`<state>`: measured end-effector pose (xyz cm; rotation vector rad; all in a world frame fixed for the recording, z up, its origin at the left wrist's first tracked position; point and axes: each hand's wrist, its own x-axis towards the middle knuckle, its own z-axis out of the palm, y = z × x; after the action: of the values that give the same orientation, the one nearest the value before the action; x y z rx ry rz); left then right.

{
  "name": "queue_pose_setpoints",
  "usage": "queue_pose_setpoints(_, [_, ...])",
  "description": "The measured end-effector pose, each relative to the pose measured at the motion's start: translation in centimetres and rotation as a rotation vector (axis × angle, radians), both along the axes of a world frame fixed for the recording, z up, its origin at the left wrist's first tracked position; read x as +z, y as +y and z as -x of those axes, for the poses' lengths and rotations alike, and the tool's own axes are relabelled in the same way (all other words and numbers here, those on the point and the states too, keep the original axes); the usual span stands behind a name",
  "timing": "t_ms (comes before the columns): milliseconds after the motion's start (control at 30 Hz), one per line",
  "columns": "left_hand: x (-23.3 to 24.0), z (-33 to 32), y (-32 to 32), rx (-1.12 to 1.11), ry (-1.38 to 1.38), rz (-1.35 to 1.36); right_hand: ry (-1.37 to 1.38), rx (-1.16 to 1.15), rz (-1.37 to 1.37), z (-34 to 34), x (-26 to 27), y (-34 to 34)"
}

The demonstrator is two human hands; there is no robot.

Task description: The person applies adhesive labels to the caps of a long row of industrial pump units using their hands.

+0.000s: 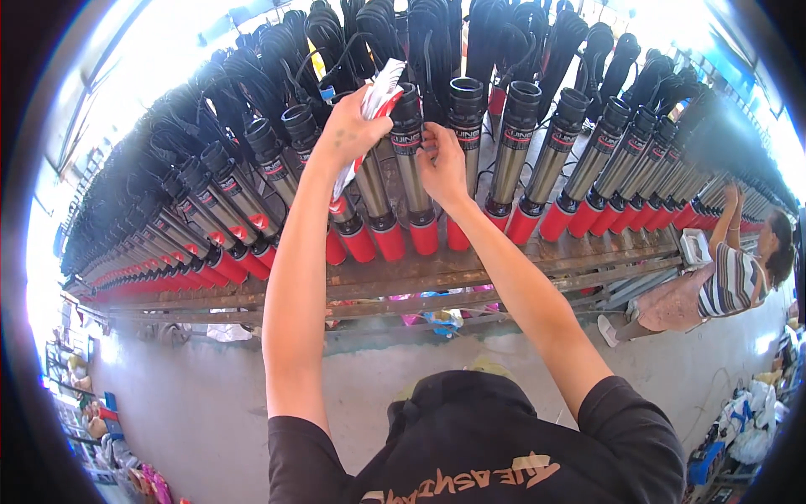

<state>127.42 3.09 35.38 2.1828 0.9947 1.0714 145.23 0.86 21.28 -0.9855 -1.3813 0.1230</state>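
Note:
My left hand (354,129) is closed around a bundle of white and red printed sheets or labels (381,94), its thumb across them. My right hand (443,160) is beside the upper part of a cylindrical submersible pump (413,183), fingers curled at its dark printed band (406,140); whether they pinch anything is hard to tell. This pump has a black threaded top, a metal body and a red base. Similar pumps (515,151) stand on both sides. Some pumps at the left bear red and white stickers (259,221) low on the body.
Coiled black cables (432,44) hang behind the pumps. The pumps stand on a long wooden bench (283,296). At the right, another person (724,283) reaches toward the row, near a white tray (695,246). Colourful bags (444,315) lie beneath the bench.

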Motion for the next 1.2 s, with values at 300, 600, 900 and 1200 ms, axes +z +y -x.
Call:
queue_pose_setpoints(300, [2.1, 0.1, 0.9, -0.053, 0.199, 0.005, 0.093, -0.138, -0.052, 0.2, 0.6, 1.6])
queue_pose_setpoints(600, [1.6, -0.6, 0.4, -0.062, 0.415, -0.245, -0.132, -0.351, -0.188, 1.5, -0.5, 1.2])
queue_pose_setpoints(900, [0.3, -0.4, 1.7, -0.057, 0.437, -0.264, -0.014, -0.246, 0.070, 1.4, -2.3, 1.2])
queue_pose_setpoints(1200, [0.1, -0.1, 1.1, -0.035, 0.389, -0.230, -0.448, -0.155, -0.183, 1.2, -5.0, 0.4])
